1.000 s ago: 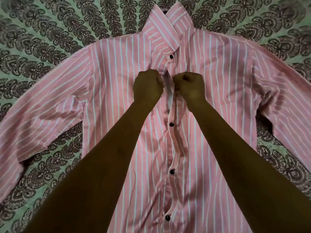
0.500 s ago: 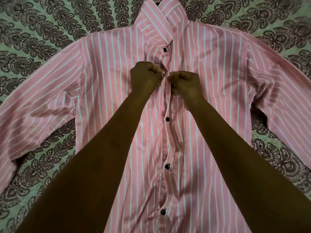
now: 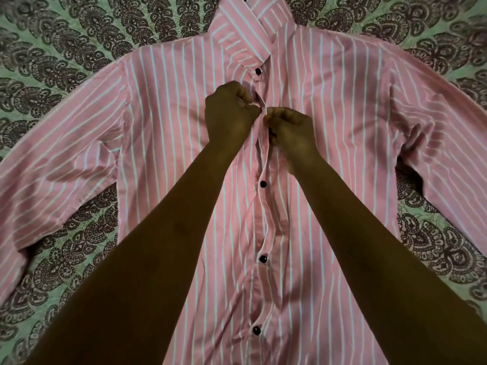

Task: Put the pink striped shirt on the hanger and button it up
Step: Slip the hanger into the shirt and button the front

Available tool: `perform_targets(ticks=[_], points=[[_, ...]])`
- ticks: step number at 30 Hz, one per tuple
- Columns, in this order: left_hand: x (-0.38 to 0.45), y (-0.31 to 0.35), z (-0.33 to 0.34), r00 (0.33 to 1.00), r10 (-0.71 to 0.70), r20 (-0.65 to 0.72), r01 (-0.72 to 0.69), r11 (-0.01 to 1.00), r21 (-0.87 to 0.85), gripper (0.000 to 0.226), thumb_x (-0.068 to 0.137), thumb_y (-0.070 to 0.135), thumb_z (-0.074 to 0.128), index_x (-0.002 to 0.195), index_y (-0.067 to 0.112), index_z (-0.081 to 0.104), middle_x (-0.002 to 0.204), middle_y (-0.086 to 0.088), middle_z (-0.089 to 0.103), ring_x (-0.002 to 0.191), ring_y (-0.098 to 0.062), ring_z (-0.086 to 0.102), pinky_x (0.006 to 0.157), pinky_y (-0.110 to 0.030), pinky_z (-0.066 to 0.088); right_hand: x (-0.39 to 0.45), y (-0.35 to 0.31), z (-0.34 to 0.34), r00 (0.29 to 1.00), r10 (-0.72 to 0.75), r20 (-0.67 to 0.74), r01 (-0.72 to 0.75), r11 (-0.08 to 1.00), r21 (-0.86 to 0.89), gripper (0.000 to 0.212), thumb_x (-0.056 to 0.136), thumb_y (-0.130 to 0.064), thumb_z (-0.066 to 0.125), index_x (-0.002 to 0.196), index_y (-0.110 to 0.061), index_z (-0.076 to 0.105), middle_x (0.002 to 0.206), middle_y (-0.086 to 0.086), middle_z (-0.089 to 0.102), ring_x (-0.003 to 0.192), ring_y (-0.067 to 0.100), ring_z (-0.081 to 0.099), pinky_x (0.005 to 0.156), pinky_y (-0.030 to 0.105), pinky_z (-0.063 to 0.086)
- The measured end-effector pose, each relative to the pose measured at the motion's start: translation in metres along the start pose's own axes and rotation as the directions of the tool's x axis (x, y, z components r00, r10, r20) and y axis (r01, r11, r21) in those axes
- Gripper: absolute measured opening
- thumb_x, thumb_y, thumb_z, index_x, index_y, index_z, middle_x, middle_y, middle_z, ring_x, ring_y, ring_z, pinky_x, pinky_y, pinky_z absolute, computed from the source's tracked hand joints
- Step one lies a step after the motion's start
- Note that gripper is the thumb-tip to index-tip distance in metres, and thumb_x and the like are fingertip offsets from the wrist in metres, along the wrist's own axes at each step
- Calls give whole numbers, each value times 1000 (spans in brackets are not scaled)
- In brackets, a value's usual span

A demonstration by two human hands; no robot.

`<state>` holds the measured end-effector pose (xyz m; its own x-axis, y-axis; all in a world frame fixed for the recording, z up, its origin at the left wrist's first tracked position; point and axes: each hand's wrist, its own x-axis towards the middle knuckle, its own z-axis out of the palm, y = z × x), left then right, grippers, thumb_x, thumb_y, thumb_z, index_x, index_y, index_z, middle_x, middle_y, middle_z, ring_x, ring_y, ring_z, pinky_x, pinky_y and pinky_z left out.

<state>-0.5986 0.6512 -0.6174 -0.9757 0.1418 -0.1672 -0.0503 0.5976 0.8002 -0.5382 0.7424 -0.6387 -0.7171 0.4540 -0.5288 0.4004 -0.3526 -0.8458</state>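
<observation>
Out on the left, one long sleeve of the pink striped shirt fans wide across the patterned green cloth, spread flat so the front lies open to work on. Moving in, the left hand is curled tight, pinching the near edge of the placket just below the collar, and a dark button peeks out at its fingertips, likely being fed toward its hole. Right beside it, almost touching, the right hand is clenched on the opposite edge, pulling the fabric taut to meet it. Above them the collar button is fastened; below, three more dark buttons run down the closed front. So this looks like the last gap to close. The hanger itself isn't visible, presumably inside the shoulders. Far right, the other sleeve drapes outward.
</observation>
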Motion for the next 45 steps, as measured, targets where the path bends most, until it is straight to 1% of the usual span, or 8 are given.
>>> perform_targets(ticks=[5,12,19,22,25,33,39,45], points=[[2,-1,2,993,-109,40,112,991,-72,26,63,5,69,50,26,60,55,7,60,66,-25,65,75,-41,57,2,3,0,999,-26,-23,26,1000,-12,19,84,4,56,84,-12,66,92,16,65,88,25,61,95,44,49],[2,-4,0,984,-150,92,159,981,-111,22,68,3,67,58,22,68,60,0,65,71,-28,68,76,-41,58,-3,-1,-2,993,-72,88,76,996,-47,21,90,5,45,86,-3,64,74,11,63,61,16,61,57,22,52],[-5,-4,0,975,-178,134,202,960,-192,8,59,18,61,59,21,68,65,-8,66,71,-28,68,78,-43,58,5,0,-3,975,-220,39,224,953,-205,12,79,3,59,74,-4,67,69,14,65,64,24,63,65,36,56],[-10,-6,0,948,-270,168,310,899,-310,13,69,15,63,57,16,67,66,-15,62,66,-27,61,78,-46,55,3,5,1,924,-382,29,358,835,-418,5,76,-5,64,73,-4,68,66,3,66,59,8,60,66,25,52],[-14,-6,0,919,-326,219,391,821,-416,11,82,13,67,71,10,67,76,-17,61,73,-27,60,73,-37,56,-3,9,8,883,-467,40,425,762,-488,2,75,-7,65,74,-7,67,64,-3,63,55,1,56,60,16,45],[-9,-7,0,853,-434,291,521,665,-535,13,85,5,64,73,8,59,73,-9,57,65,-17,56,57,-17,51,-5,21,15,868,-496,-11,423,752,-506,9,78,-13,65,84,-6,67,74,7,70,66,18,64,69,34,53],[-4,-19,10,902,-405,148,429,800,-419,18,85,4,59,70,15,62,77,-12,63,72,-24,61,74,-35,54,-3,19,15,884,-467,-32,402,794,-456,13,82,-18,65,78,-7,70,68,-2,68,63,10,63,65,23,50],[-8,-25,19,914,-403,36,374,807,-458,23,80,2,59,64,19,62,71,-7,65,73,-23,63,82,-40,56,-5,23,21,811,-585,0,475,660,-582,18,84,-18,58,74,-6,67,69,6,67,63,20,60,62,30,44]])
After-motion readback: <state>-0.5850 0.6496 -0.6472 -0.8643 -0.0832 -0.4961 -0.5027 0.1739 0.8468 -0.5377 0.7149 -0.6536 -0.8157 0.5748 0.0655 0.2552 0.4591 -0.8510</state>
